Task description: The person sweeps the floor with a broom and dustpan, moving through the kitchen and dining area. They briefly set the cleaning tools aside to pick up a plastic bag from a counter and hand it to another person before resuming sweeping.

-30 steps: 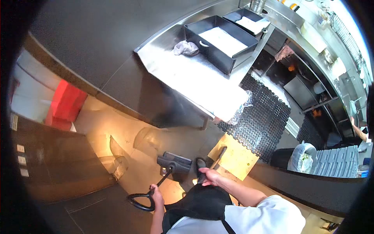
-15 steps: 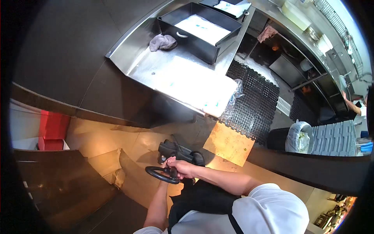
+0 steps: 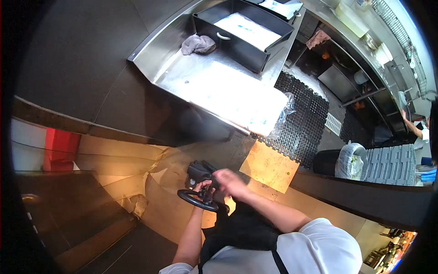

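My left hand point(image 3: 201, 186) holds a black object with a large ring point(image 3: 197, 201) at waist height, its fingers around the part beside the ring. Just to the right, my right hand point(image 3: 231, 183) is raised off the object and blurred, so its fingers cannot be made out. Below my hands, near the floor, is a black shoe or similar dark item point(image 3: 200, 172). A black apron point(image 3: 239, 228) covers my front.
A steel counter point(image 3: 171, 75) bears a black tray point(image 3: 237, 52), a grey cloth point(image 3: 198, 44) and a white packet point(image 3: 232, 98). At right are a lined bin point(image 3: 350, 162), grey crates point(image 3: 390, 164) and another person's arm point(image 3: 413, 128). A perforated mat point(image 3: 303, 112) lies on the floor.
My right hand has come away from the ringed object and moved up and to the right. My left hand still holds it, slightly further right in view.
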The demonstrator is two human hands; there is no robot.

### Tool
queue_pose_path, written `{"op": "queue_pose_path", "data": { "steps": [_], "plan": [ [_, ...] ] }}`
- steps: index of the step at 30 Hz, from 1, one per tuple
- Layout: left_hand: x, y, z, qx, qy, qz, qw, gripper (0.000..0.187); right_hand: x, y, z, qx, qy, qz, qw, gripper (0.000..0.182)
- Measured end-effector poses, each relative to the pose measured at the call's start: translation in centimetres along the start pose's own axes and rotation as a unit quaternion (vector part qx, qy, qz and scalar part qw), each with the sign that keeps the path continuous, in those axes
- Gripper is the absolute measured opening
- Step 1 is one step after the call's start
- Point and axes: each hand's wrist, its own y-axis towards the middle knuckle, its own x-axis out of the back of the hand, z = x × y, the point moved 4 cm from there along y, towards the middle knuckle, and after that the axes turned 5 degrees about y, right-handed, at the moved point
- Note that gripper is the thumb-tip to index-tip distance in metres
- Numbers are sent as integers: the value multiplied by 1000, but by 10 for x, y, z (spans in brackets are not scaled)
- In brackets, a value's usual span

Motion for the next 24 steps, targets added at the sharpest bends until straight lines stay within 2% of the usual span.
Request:
{"op": "queue_pose_path", "data": {
  "steps": [1, 2, 3, 4, 5, 7, 9, 11, 13, 14, 15, 17, 21, 23, 24],
  "plan": [
    [-41, -15, -34, -49, 19, -49, 997, 15, 28, -4, 5, -25, 99, -93, 990, 35],
    [-42, -16, -41, -134, 116, -33, 983, 12, 64, -9, 16, 13, 173, -156, 972, 36],
    [-42, -16, -46, -219, 213, -19, 952, 13, 100, -12, 22, 101, 245, -214, 940, 42],
    [-44, -18, -52, -299, 306, -4, 904, 18, 142, -8, 27, 146, 278, -305, 899, 50],
    [-41, -19, -54, -299, 308, -3, 903, 23, 172, -11, 43, 178, 294, -311, 886, 56],
    [-36, -21, -55, -300, 311, 2, 902, 34, 195, -21, 96, 177, 324, -269, 889, 65],
    [-33, -22, -51, -307, 303, -2, 902, 33, 192, -16, 138, 162, 289, -190, 924, 80],
    [-34, -22, -53, -333, 330, 0, 883, 34, 180, 0, 159, 162, 318, -129, 925, 69],
    [-34, -22, -52, -305, 304, -5, 903, 34, 166, 25, 169, 172, 304, -67, 935, 57],
    [-34, -23, -51, -291, 289, -7, 912, 34, 165, 25, 167, 156, 263, -123, 944, 41],
    [-32, -22, -51, -280, 274, -6, 920, 33, 164, 34, 160, 148, 265, -124, 945, 38],
    [-27, -21, -46, -261, 241, -6, 935, 32, 168, 36, 148, 169, 272, -147, 936, 35],
    [-26, -21, -44, -286, 222, -11, 932, 30, 155, 18, 156, 223, 233, -197, 926, 35],
    [-27, -21, -47, -285, 294, -10, 912, 31, 151, 13, 162, 244, 224, -207, 920, 37],
    [-24, -21, -45, -283, 329, -10, 901, 32, 147, 11, 166, 246, 270, -184, 913, 40]
  ]
}}
